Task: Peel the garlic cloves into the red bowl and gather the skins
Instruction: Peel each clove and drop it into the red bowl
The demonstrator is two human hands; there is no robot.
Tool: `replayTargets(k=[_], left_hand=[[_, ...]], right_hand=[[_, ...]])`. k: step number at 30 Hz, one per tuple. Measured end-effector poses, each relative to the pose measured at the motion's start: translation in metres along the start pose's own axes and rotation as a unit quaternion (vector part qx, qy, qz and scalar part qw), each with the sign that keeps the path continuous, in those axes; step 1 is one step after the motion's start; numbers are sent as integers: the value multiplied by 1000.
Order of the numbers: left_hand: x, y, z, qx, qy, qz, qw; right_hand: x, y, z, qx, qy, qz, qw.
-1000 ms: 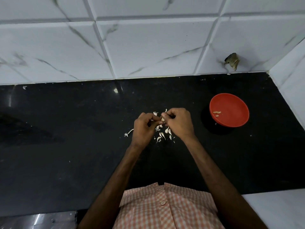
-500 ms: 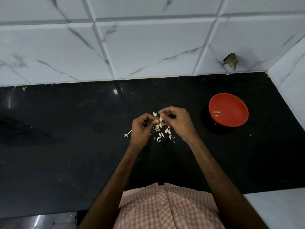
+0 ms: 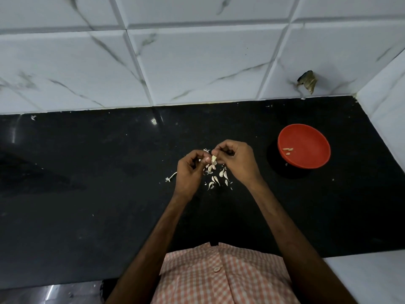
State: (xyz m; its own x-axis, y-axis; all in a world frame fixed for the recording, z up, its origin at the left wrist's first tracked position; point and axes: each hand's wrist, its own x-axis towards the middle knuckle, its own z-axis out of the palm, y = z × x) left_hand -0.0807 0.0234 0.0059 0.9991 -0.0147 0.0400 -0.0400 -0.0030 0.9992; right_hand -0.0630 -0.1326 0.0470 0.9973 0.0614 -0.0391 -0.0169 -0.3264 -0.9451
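Head camera, looking down: a small pale garlic clove (image 3: 214,159) is held just above a black worktop (image 3: 87,172), well to the left of the red bowl (image 3: 305,127). The left hand (image 3: 189,170) and right hand (image 3: 237,160) meet at it, the curled fingers of each pinching the clove between them. Whether skin is lifting is too small to tell.

Beneath the hands, also left of the bowl, lies a scatter of white skins and cloves (image 3: 215,179); which is which is unclear. A stem scrap (image 3: 171,177) lies farther from the bowl.

Inside the bowl sit a few peeled cloves (image 3: 288,149). Peeling looks early to midway: several pieces are left, and the skins are not yet gathered.
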Motion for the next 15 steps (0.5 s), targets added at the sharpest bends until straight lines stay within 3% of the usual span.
replayTargets(k=[4, 15], left_hand=[[2, -3, 3, -1, 35, -7, 999], [3, -6, 4, 140, 87, 45, 985]], right_hand=[[-7, 3, 9, 70, 40, 33, 996], [-9, 3, 20, 15, 38, 10, 999]])
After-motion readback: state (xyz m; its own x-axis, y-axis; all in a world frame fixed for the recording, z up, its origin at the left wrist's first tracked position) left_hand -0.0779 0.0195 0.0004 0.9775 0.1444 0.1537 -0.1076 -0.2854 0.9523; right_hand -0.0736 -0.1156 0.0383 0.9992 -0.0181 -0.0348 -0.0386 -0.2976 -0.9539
